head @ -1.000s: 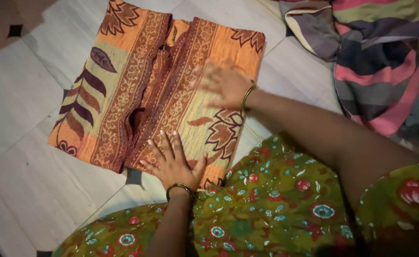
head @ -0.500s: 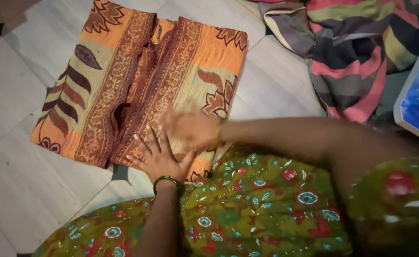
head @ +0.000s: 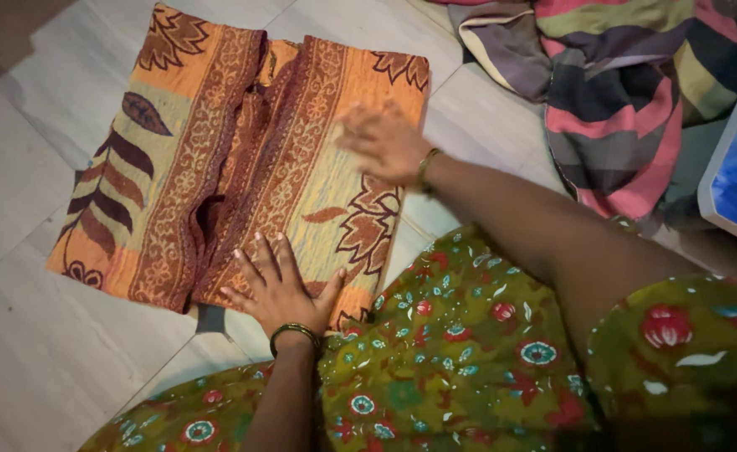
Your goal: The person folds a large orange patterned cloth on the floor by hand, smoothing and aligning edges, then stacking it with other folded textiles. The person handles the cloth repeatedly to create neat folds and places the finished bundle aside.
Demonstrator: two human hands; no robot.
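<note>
Now | left hand (head: 281,289) flat on folded cloth (head: 218,142) | right hand (head: 383,142) spread above

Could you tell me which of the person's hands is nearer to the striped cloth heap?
The right hand. It lies on the orange patterned cloth toward the striped cloth heap; the left hand presses the cloth's near edge, farther away.

Two hands flat on a folded orange cloth on the floor

The left hand (head: 281,289) lies palm down with fingers spread on the near edge of the folded orange cloth (head: 218,151), which bears brown leaf and border patterns and rests on the pale tiled floor (head: 42,335). The right hand (head: 383,142), blurred, sits open on the cloth's right half. Both wrists wear bangles. A striped blanket (head: 628,92) lies crumpled at the upper right, well apart from the cloth.
</note>
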